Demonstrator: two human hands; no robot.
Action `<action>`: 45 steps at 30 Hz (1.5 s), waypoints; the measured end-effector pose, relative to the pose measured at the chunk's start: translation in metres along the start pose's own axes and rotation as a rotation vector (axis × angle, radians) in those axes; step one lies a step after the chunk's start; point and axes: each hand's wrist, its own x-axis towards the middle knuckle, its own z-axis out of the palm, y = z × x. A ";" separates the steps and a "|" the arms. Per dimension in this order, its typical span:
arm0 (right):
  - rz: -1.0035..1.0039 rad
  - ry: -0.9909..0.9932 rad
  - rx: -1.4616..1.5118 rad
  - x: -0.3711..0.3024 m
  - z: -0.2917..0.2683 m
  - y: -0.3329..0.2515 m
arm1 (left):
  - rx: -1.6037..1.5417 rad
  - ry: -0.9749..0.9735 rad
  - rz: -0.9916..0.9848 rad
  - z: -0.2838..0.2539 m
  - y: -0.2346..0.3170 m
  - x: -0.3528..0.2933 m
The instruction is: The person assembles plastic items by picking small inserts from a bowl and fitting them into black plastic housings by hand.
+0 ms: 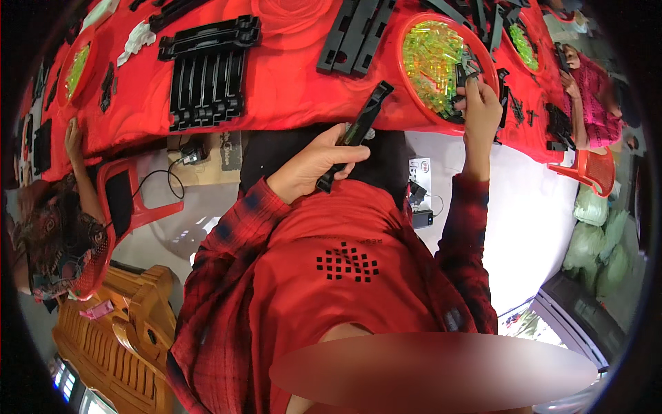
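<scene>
Left hand closed around a long black strip just off the table's near edge, right hand pinching a small black part over the red bowl of green pieces at that same edge

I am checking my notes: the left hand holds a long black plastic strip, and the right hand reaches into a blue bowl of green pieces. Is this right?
Not quite. The head view shows the bowl is red, not blue. The left hand does hold the long black plastic strip, and the right hand reaches into the green pieces.
</scene>
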 end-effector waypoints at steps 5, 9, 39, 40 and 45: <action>0.135 -0.317 0.494 -0.057 0.015 -0.030 | -0.033 0.033 0.044 0.007 0.004 -0.003; -0.046 -0.486 0.493 -0.093 0.027 -0.044 | -0.047 0.013 0.159 0.010 0.013 -0.007; -0.372 -0.325 0.146 -0.135 0.048 -0.046 | -0.078 0.242 0.381 0.010 0.011 -0.006; -0.642 -0.254 -0.063 -0.135 0.047 -0.044 | -0.081 0.239 0.381 0.010 0.010 -0.005; -1.174 -0.238 -0.174 -0.129 0.045 -0.038 | -0.098 0.210 0.361 0.006 0.009 -0.005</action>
